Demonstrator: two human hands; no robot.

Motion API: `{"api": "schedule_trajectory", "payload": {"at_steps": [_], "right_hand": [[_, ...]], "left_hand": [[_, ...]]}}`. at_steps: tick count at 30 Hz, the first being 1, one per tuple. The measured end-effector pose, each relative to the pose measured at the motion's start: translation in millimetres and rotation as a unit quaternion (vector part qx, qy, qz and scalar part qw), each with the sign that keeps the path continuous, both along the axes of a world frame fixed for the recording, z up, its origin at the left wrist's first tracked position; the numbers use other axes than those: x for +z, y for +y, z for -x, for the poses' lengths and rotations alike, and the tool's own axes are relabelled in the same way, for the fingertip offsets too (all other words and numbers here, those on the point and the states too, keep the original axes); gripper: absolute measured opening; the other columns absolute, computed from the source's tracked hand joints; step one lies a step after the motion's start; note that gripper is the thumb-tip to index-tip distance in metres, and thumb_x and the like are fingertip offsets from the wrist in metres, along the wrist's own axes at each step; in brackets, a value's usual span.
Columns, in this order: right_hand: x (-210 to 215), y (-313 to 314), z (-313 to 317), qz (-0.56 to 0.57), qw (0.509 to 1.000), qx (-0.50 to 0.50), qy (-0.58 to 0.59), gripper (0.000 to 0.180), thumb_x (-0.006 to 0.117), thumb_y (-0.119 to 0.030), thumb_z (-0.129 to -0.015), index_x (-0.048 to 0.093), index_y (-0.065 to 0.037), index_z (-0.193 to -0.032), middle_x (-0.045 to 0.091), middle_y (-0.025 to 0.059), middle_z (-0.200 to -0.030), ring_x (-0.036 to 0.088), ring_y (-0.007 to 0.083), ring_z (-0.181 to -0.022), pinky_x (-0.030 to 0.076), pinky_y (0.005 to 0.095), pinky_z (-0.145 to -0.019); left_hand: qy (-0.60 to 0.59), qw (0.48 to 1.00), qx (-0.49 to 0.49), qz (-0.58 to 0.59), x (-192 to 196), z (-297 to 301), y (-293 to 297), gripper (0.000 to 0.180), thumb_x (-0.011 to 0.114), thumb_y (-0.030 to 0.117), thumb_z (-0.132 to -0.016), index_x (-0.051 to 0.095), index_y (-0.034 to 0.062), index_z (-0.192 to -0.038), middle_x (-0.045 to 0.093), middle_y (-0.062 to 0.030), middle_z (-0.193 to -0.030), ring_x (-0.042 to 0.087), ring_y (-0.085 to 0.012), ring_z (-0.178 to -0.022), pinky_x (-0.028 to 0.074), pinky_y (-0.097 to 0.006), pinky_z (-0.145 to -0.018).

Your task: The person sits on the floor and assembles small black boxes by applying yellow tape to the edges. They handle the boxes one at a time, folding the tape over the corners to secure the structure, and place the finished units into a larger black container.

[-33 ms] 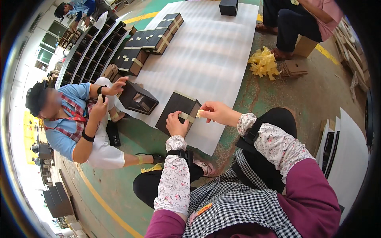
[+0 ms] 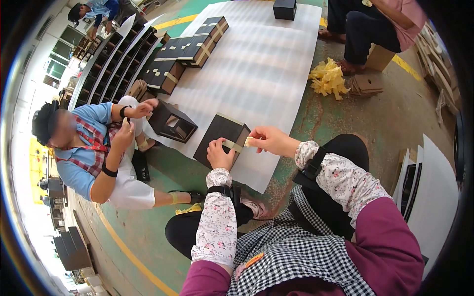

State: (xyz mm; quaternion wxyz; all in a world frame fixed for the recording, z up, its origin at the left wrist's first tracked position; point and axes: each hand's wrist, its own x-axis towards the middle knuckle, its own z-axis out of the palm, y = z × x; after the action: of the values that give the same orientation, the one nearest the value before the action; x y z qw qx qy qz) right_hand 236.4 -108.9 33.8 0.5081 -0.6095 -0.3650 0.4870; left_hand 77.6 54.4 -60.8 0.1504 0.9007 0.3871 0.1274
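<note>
A black box (image 2: 217, 132) with a strip of pale yellow tape (image 2: 232, 145) across it stands in front of me, on the near end of a white sheet. My left hand (image 2: 220, 155) rests on the box beside the tape, fingers apart. Just right of the box, my right hand (image 2: 270, 140) is closed in a pinch on a small crumpled piece of pale yellow tape (image 2: 248, 142). Whether that piece joins the strip on the box I cannot tell.
Left of me a co-worker (image 2: 94, 148) squats by an open-fronted dark box (image 2: 173, 122). Several taped black boxes (image 2: 190, 49) line the far left of the white sheet (image 2: 256, 64). A yellow tape heap (image 2: 328, 79) and brown cardboard pieces (image 2: 365, 85) lie right, near another seated person (image 2: 368, 29).
My hands and the box stay where they were. The co-worker's hands at the left have shifted slightly.
</note>
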Motion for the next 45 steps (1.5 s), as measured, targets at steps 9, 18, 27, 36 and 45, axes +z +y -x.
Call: {"api": "schedule_trajectory", "payload": {"at_steps": [9, 18, 27, 36, 45], "right_hand": [[-4.7, 1.8, 2.7, 0.028, 0.993, 0.003, -0.113, 0.023, 0.058, -0.023, -0.086, 0.060, -0.002, -0.096, 0.060, 0.0056, -0.085, 0.060, 0.0142, -0.073, 0.047, 0.0277, -0.065], [-63.1, 66.9, 25.8, -0.078, 0.895, -0.017, -0.439, 0.018, 0.058, -0.015, -0.080, 0.065, -0.008, -0.095, 0.058, 0.0100, -0.099, 0.060, 0.0284, -0.087, 0.048, 0.0375, -0.074], [-105.9, 114.2, 65.5, -0.044, 0.737, 0.004, -0.674, 0.015, 0.061, -0.016, -0.072, 0.062, -0.005, -0.083, 0.052, 0.0073, -0.086, 0.057, 0.0195, -0.079, 0.049, 0.0299, -0.063], [-88.7, 64.3, 67.1, -0.052, 0.770, 0.118, -0.625, 0.013, 0.057, -0.009, -0.072, 0.058, -0.001, -0.082, 0.050, 0.0118, -0.084, 0.059, 0.0246, -0.069, 0.049, 0.0354, -0.058], [-93.7, -8.9, 59.0, 0.152, 0.764, 0.293, -0.554, 0.017, 0.055, -0.014, -0.078, 0.067, -0.006, -0.087, 0.058, 0.0147, -0.093, 0.063, 0.0300, -0.079, 0.052, 0.0396, -0.066]], "left_hand": [[0.101, 0.994, 0.039, -0.005, -10.9, 21.6, 8.8, 0.099, 0.076, 0.043, -0.060, 0.022, 0.0147, -0.138, 0.018, -0.0132, -0.145, 0.013, -0.0317, -0.136, 0.007, -0.059, -0.105], [0.188, 0.980, 0.051, 0.025, -16.5, 21.0, 2.9, 0.102, 0.069, 0.041, -0.072, 0.003, 0.0130, -0.144, 0.003, -0.0140, -0.150, 0.001, -0.0320, -0.138, 0.007, -0.058, -0.106], [0.178, 0.982, 0.058, 0.029, -17.8, 24.4, 1.9, 0.103, 0.071, 0.042, -0.071, 0.004, 0.0147, -0.144, 0.003, -0.0138, -0.150, 0.001, -0.0321, -0.138, 0.005, -0.058, -0.106], [0.175, 0.982, 0.046, 0.046, -15.6, 27.6, 5.7, 0.104, 0.070, 0.041, -0.072, -0.001, 0.0176, -0.145, -0.001, -0.0102, -0.151, -0.001, -0.0293, -0.139, 0.003, -0.056, -0.108], [0.187, 0.980, 0.036, 0.049, -14.1, 28.0, 9.1, 0.099, 0.066, 0.043, -0.075, 0.000, 0.0183, -0.145, -0.001, -0.0093, -0.151, -0.001, -0.0289, -0.139, 0.003, -0.057, -0.107]]}}
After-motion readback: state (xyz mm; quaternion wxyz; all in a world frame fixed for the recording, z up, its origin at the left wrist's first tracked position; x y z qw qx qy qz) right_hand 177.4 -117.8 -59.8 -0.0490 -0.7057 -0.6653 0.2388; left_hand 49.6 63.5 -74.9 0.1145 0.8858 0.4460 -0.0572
